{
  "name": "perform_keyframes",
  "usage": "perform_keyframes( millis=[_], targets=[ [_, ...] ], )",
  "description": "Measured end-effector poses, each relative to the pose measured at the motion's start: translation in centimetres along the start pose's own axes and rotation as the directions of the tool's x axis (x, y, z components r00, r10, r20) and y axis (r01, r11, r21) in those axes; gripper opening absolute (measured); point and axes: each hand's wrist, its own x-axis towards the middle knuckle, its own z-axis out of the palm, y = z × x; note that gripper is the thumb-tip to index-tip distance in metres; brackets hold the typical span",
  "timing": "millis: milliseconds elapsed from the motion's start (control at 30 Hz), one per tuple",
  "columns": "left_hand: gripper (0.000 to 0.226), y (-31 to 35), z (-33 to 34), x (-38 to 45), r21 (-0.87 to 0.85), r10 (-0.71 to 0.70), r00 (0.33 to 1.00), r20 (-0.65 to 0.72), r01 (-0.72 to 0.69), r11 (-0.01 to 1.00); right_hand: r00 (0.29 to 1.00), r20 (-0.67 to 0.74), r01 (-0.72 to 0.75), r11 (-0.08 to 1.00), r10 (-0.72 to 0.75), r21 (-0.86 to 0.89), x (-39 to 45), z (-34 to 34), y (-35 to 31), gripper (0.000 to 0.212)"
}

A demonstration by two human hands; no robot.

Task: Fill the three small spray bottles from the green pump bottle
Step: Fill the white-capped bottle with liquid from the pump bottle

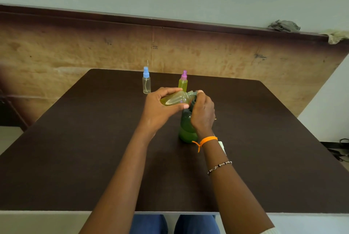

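Observation:
My left hand point(160, 109) holds an uncapped small bottle point(175, 98) tilted on its side, its open neck pointing right at the pump head. It holds some yellow-green liquid. My right hand point(203, 113) wraps the top of the green pump bottle point(186, 131), which stands on the dark table point(75, 148); the pump head is hidden under my fingers. Behind stand a blue-capped spray bottle point(146, 82), clear and looking empty, and a purple-capped spray bottle point(183, 81) filled with yellow-green liquid.
A small white object point(222, 147) lies partly hidden behind my right wrist. The table's far edge runs close behind the two standing bottles, with a brown board wall beyond. Rags point(284, 25) sit on the ledge at the upper right.

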Motion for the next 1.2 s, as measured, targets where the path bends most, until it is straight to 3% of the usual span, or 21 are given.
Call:
perform_keyframes(
  millis=[100,200,300,367,467,700,933,1067,1200],
  targets=[
    [0.046,0.2,0.0,-0.1,0.003,0.005,1.0,-0.002,-0.005,1.0,0.993,0.1,-0.059,0.998,0.057,0.01,0.5,-0.5,0.0,0.046],
    [0.046,0.3,-0.1,0.0,-0.003,0.0,1.0,-0.005,0.0,1.0,0.945,0.316,-0.108,0.992,0.083,0.063,1.3,-0.7,0.3,0.035],
    [0.046,0.5,-0.3,0.0,0.014,0.001,1.0,0.009,-0.001,1.0,0.903,0.417,-0.212,0.95,0.1,0.231,2.9,-1.8,-1.0,0.046],
    [0.047,0.5,-0.3,0.1,0.028,-0.005,1.0,0.019,0.005,1.0,0.912,0.401,-0.174,0.967,0.087,0.185,4.4,-2.5,-2.6,0.051],
    [0.047,0.4,-0.3,0.2,0.023,-0.014,1.0,0.019,0.014,1.0,0.91,0.409,-0.121,0.988,0.073,0.092,6.8,-2.7,-4.7,0.041],
    [0.046,0.5,0.2,0.4,0.03,0.018,1.0,0.023,-0.019,0.999,0.871,0.438,-0.088,0.947,0.224,-0.31,8.9,0.6,-2.1,0.054],
    [0.047,0.1,-0.3,0.5,0.054,0.008,1.0,0.014,-0.009,0.998,0.87,0.44,-0.051,0.93,0.22,-0.363,8.6,1.0,-1.6,0.059],
    [0.049,0.2,-0.3,0.6,0.042,0.006,1.0,0.015,-0.007,0.999,0.907,0.381,-0.01,0.915,0.178,-0.404,8.9,1.2,-2.9,0.069],
    [0.046,0.2,-0.1,0.6,0.039,0.012,1.0,0.008,-0.013,0.999,0.92,0.357,-0.01,0.919,0.163,-0.394,9.1,1.7,-2.9,0.066]
  ],
)
